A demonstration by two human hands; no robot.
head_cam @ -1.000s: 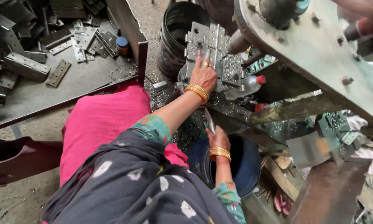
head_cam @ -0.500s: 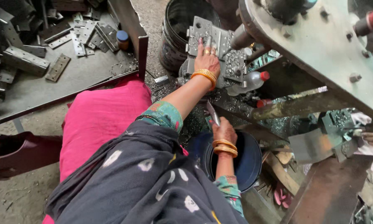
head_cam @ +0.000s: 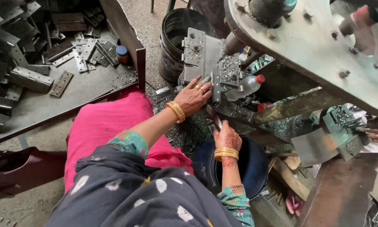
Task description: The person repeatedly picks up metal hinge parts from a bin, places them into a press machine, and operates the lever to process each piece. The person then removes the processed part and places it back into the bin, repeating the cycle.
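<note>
Near the frame's centre the left hand [head_cam: 193, 97] rests on the lower edge of the grey metal fixture plate [head_cam: 206, 59], fingers spread and touching a narrow metal strip [head_cam: 216, 88] there. Below it the right hand [head_cam: 227, 136] pinches a thin dark metal piece [head_cam: 216, 120] (its shape is unclear) above the dark bucket [head_cam: 243, 164]. Little room lies between them. Half a second ago the left hand lay higher on the plate.

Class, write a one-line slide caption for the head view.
Left hand steadies a metal plate on the press bed while the right hand holds another above a dark bucket.
</note>
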